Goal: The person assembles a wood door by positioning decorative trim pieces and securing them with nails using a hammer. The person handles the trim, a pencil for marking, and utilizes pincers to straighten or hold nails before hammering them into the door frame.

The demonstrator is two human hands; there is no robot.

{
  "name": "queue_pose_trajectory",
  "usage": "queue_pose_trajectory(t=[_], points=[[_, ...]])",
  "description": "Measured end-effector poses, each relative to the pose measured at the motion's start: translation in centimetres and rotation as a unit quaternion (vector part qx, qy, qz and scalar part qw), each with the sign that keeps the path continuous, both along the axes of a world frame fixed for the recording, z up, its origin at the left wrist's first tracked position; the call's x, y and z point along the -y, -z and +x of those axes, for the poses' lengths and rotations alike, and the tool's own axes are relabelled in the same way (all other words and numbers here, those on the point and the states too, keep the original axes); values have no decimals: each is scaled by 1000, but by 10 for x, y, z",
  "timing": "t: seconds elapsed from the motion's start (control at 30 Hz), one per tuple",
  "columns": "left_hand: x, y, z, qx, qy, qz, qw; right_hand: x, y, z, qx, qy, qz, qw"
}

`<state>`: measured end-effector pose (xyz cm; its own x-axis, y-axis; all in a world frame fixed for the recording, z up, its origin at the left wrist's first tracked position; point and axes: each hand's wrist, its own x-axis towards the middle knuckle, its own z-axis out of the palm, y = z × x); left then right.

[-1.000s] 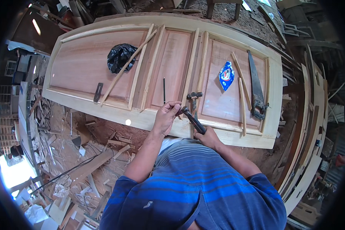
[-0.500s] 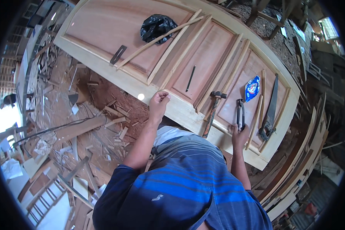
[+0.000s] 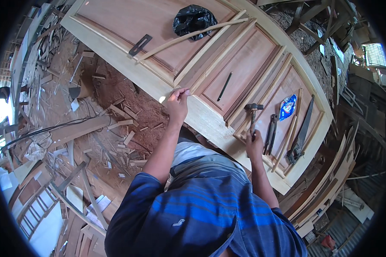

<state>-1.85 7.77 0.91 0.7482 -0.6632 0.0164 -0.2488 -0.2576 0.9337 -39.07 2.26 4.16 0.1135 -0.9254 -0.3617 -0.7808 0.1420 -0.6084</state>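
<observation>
Sawdust-strewn workshop, door [image 3: 193,64] lying flat: right hand [image 3: 254,144] now clamps the hammer [image 3: 252,116]; left hand [image 3: 178,104] has shifted to pinch a trim strip [image 3: 218,51].

This is a carpentry workshop. A large unfinished panelled wooden door [image 3: 193,55] lies flat across the upper middle of the frame, with a hammer [image 3: 253,115], pincers [image 3: 270,133] and a handsaw [image 3: 302,130] lying on it at the right. Offcuts and sawdust [image 3: 116,124] litter the floor at the left, and timber frames [image 3: 330,180] lean stacked at the right edge.
</observation>
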Motion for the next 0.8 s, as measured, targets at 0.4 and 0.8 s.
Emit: queue_pose_trajectory(t=[0.4,0.8], points=[[8,29,-8,20,-47,-13,999,18,-85,80,240,-31,116,963],[12,25,-13,189,-15,-51,981,12,-62,137,156,-184,38,970]])
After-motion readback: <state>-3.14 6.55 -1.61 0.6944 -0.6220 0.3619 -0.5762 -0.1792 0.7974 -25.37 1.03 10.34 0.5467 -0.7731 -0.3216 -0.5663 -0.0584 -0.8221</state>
